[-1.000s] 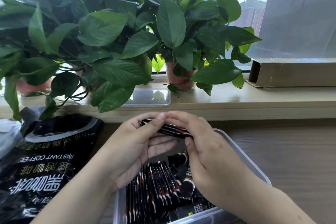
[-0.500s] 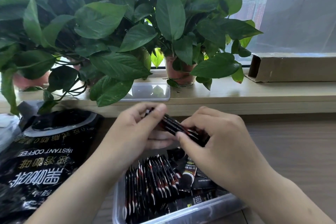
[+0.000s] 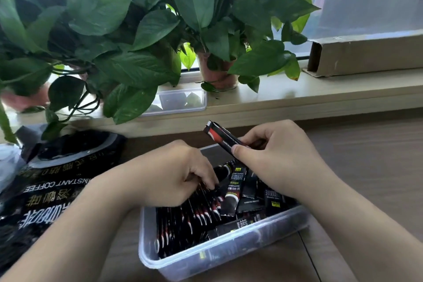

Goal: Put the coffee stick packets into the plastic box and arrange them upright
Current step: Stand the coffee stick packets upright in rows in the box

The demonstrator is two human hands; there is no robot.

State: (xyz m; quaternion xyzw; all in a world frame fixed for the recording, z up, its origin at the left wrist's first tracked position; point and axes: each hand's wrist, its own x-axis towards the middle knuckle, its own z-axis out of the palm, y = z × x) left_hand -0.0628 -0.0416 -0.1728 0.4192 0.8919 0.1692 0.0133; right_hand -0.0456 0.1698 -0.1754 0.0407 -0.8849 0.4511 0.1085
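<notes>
A clear plastic box (image 3: 206, 256) stands on the wooden table in front of me. Several black coffee stick packets (image 3: 183, 220) stand on edge in its left half. More packets (image 3: 256, 194) lie loose on its right side. My right hand (image 3: 277, 155) pinches a small bundle of packets (image 3: 220, 136) above the box's far edge, their red-and-white ends pointing up left. My left hand (image 3: 174, 174) reaches into the box, its curled fingertips on the tops of the upright packets.
A large black instant coffee bag (image 3: 45, 190) lies on the table at the left. Potted plants (image 3: 215, 71), a clear lid (image 3: 180, 101) and a long cardboard box (image 3: 366, 55) sit on the window sill behind.
My left hand has let go of the bundle and dropped into the box onto the upright packets. My right hand keeps the bundle, now tilted up to the left.
</notes>
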